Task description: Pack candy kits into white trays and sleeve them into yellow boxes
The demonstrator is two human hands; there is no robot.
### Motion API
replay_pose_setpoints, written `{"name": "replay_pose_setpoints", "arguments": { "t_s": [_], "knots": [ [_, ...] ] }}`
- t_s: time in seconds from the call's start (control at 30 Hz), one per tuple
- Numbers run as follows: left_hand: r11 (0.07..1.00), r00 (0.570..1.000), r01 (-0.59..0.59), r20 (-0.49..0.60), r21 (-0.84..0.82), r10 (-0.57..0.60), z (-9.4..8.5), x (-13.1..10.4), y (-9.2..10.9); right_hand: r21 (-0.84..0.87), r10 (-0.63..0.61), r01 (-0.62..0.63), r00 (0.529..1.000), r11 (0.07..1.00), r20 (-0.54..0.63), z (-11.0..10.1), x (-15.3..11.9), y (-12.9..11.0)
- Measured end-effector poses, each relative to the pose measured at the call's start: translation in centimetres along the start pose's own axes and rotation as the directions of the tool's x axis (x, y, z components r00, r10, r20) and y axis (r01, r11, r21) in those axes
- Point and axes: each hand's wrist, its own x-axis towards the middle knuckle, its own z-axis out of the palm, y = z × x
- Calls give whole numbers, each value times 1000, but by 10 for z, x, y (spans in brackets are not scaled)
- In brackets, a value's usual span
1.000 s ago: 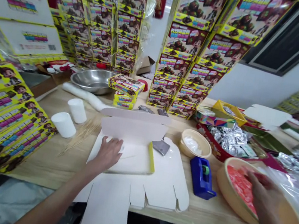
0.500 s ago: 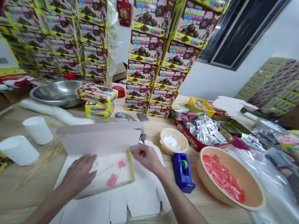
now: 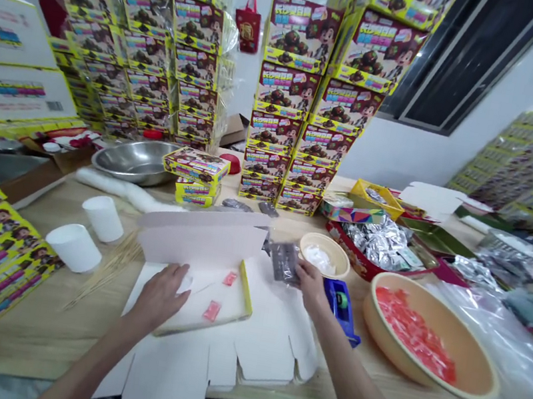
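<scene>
"Where are the hands?"

"Apart from each other, both over the surface. The left hand reaches into the left part of an open white box, palm down, fingers slightly bent. Something small and pale shows by its fingertips, but it is partly hidden, so I cannot tell whether the fingers grip it."

"And the right hand?"

"Its fingers are pinched on the edge of a flat grey packet, held just outside the box, to the right of its yellow end wall."

"What is in the box?"

"Two small pink packets, one near that end wall, the other closer to the front edge, and a thin stick between them and the left hand."

"What lies around it?"

"To the left, two white cups and loose wooden sticks. To the right, a small cream bowl of white packets, a blue tape dispenser and a large peach basin with red-pink packets. Behind, printed cartons stand in tall stacks."
</scene>
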Motion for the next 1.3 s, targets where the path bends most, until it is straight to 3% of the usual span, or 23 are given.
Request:
{"name": "replay_pose_setpoints", "arguments": {
  "t_s": [0.07, 0.13, 0.17, 0.23, 0.37, 0.43, 0.47, 0.53, 0.6, 0.63, 0.7, 0.83, 0.9, 1.03, 1.1, 1.17, 1.23, 1.3],
  "knots": [
    [1000, 999, -20, -36, -24, 19, 2, 1, -2, 348, 53, -43, 998, 937, -20, -13, -17, -2],
    [998, 996, -53, -79, -38, 50, 2, 0, -2, 691, 103, -70, 995, 719, -6, -19, -30, -11],
    [996, 993, -74, -100, -46, 69, 0, -1, -2, 785, 112, -75, 994, 616, 6, -20, -33, -19],
    [992, 987, -101, -134, -69, 91, -7, -3, 0, 825, 91, -62, 996, 561, 13, -16, -31, -40],
    [989, 982, -69, -184, -131, 45, -21, -10, -2, 697, -65, -42, 990, 716, 126, 14, -8, -93],
    [985, 979, -49, -202, -164, 15, -23, -13, -7, 599, -174, -12, 952, 801, 252, 36, 4, -117],
    [982, 979, -49, -205, -181, 11, -23, -13, -10, 506, -242, 39, 908, 862, 342, 47, 9, -126],
    [975, 982, -68, -188, -210, 28, -23, -13, -15, 263, -320, 204, 770, 943, 552, 68, 16, -138],
    [970, 987, -87, -151, -225, 54, -22, -12, -18, 59, -296, 363, 643, 930, 706, 86, 20, -143],
    [970, 989, -92, -134, -224, 63, -21, -10, -18, 8, -277, 398, 624, 917, 730, 92, 19, -143],
    [972, 992, -97, -102, -215, 76, -21, -8, -18, -84, -266, 445, 664, 891, 698, 101, 11, -140],
    [987, 997, -53, -69, -150, 43, -17, -4, -14, -272, -305, 492, 799, 827, 518, 106, -18, -132],
    [996, 997, -36, -74, -81, 30, -14, 0, -10, -318, -318, 503, 814, 804, 486, 108, -28, -129],
    [992, 998, -36, -36, 118, 41, -7, 8, 1, -294, -279, 485, 798, 824, 534, 103, -28, -122],
    [985, 999, -41, -7, 166, 43, -2, 11, 2, -194, -324, 463, 810, 865, 489, 84, -20, -115],
    [987, 999, -47, -11, 153, 49, 6, 13, -2, -154, -320, 396, 874, 905, 367, 49, -7, -98],
    [993, 996, -66, -59, 103, 72, 15, 12, -10, -244, -210, 262, 953, 934, 220, 5, 10, -71],
    [995, 985, -87, -143, 49, 94, 21, 7, -15, -377, -76, 108, 992, 920, 101, -38, 32, -33]
  ]
}}
